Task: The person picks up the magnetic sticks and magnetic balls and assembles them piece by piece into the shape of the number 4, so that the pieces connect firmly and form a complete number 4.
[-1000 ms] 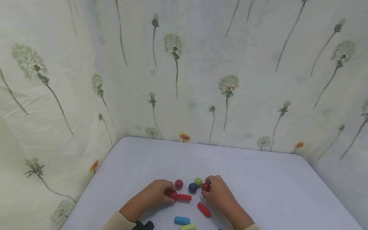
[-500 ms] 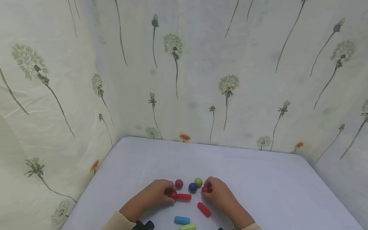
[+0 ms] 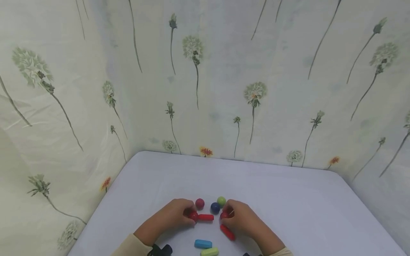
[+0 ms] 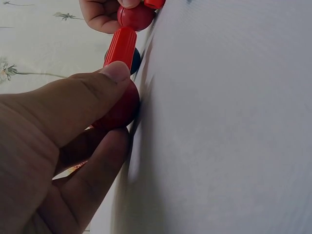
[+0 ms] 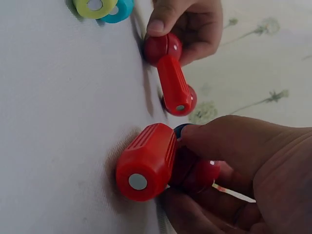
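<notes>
My left hand (image 3: 179, 213) pinches a red ball (image 3: 193, 216) between thumb and fingers, low at the tabletop. A red ridged rod (image 3: 206, 217) sticks out from that ball toward the right, its end against the ball. Across a small gap, my right hand (image 3: 241, 218) pinches a second red ball (image 3: 224, 215) just beyond the rod's free end. Another red rod (image 3: 227, 233) lies slanted just in front of the right fingers; in the right wrist view this rod (image 5: 148, 161) shows a silvery disc at its end and partly hides the right-hand ball (image 5: 202, 174).
Behind the hands lie a pinkish-red ball (image 3: 200, 203), a dark blue ball (image 3: 215, 208) and a green ball (image 3: 221, 201). Nearer the front are a blue rod (image 3: 203, 244) and a yellow-green rod (image 3: 209, 251). A flowered cloth (image 3: 211, 89) stands behind the white table (image 3: 272, 185).
My right hand has moved left and slightly nearer with its red ball, toward the rod's free end. The left hand stays in place with its ball.
</notes>
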Motion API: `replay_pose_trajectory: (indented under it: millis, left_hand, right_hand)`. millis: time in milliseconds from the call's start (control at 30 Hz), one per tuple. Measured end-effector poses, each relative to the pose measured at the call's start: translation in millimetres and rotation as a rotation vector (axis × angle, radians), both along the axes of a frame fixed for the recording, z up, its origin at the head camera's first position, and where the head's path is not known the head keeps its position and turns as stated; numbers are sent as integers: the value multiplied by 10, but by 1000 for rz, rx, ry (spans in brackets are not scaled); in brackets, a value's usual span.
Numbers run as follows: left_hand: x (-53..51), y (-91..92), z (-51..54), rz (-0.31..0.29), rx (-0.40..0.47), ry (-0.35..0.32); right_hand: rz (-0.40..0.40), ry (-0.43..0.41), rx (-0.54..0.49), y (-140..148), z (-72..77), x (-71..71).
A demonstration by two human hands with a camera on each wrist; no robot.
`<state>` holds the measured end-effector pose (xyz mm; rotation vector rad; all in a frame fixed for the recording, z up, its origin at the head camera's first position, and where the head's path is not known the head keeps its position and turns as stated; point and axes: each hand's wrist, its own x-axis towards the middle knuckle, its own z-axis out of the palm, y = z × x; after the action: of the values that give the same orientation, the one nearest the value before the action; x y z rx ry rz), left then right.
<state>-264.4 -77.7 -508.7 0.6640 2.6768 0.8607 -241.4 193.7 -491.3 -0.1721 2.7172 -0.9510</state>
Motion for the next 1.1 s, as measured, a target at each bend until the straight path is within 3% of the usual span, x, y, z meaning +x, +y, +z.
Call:
replay_pose_trajectory:
  millis: [233,433,1100]
  left_hand:
    - [8,6,-2,3,1,-10]
    - [-7,9,-16,-2,-6,8]
    - [-21,25,-14,18,-14,0]
  right_hand:
    - [24,-55,-67,-20,-39,9]
    - [54,-41,-90,-56,-59,7]
    - [91,1,-26,-105,-36,22]
